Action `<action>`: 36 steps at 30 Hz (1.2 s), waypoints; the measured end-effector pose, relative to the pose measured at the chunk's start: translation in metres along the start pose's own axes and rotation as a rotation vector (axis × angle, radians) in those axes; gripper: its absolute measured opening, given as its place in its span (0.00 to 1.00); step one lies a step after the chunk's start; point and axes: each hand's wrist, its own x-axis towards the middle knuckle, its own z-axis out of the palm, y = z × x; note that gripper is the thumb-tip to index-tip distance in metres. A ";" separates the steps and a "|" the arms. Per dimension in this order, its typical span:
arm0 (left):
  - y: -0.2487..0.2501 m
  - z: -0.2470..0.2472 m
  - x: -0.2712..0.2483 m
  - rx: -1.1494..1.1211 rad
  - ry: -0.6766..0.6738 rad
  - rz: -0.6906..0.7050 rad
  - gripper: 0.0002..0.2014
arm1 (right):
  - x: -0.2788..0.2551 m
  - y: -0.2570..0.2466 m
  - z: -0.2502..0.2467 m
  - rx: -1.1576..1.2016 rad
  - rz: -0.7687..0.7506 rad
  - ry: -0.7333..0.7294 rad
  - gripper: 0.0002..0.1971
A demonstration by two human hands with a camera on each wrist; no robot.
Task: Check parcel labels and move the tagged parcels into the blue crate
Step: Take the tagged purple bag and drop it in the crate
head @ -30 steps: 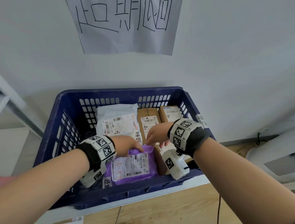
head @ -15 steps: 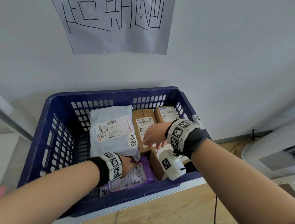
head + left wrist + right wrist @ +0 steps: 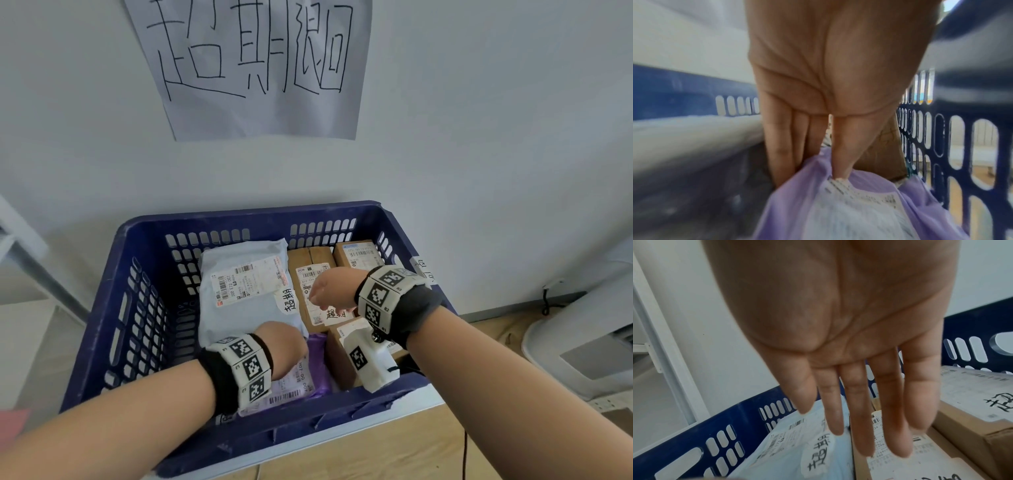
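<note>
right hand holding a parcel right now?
No, the right wrist view shows the right hand with straight, spread fingers above the white mailer and the cardboard box, gripping nothing.

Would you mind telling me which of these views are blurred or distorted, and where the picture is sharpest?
Head view: sharpest, even daylight, labels readable on the grey bag, wide-angle bending at the blue crate. Left wrist view: heavy blur at the edges, purple bag soft. Right wrist view: right hand slightly soft, labels below legible.
</note>
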 end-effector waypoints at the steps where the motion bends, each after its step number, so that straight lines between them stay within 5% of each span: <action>1: 0.000 0.000 -0.002 -0.015 0.065 -0.020 0.14 | -0.001 -0.001 -0.001 -0.027 -0.002 0.023 0.18; 6: -0.003 0.012 -0.007 -0.096 0.180 -0.039 0.18 | -0.008 -0.004 -0.004 -0.040 -0.012 0.120 0.18; 11: -0.011 0.011 -0.015 0.103 0.013 0.110 0.23 | -0.011 -0.003 0.000 -0.009 0.004 0.173 0.18; 14: -0.019 0.011 -0.019 -0.051 -0.020 0.184 0.30 | -0.011 -0.002 0.004 -0.049 0.008 0.186 0.17; 19: -0.043 -0.026 -0.047 -0.410 0.388 0.088 0.16 | -0.011 -0.002 0.004 -0.041 -0.019 0.323 0.18; 23: -0.077 -0.050 -0.067 -0.242 0.722 -0.108 0.29 | -0.014 -0.007 0.001 -0.069 -0.041 0.526 0.25; 29: -0.108 -0.057 -0.093 -0.103 0.877 -0.358 0.38 | -0.025 -0.021 -0.003 -0.079 -0.071 0.739 0.33; 36: -0.112 -0.047 -0.114 -0.140 0.897 -0.437 0.39 | -0.038 -0.033 0.003 -0.106 -0.080 0.818 0.35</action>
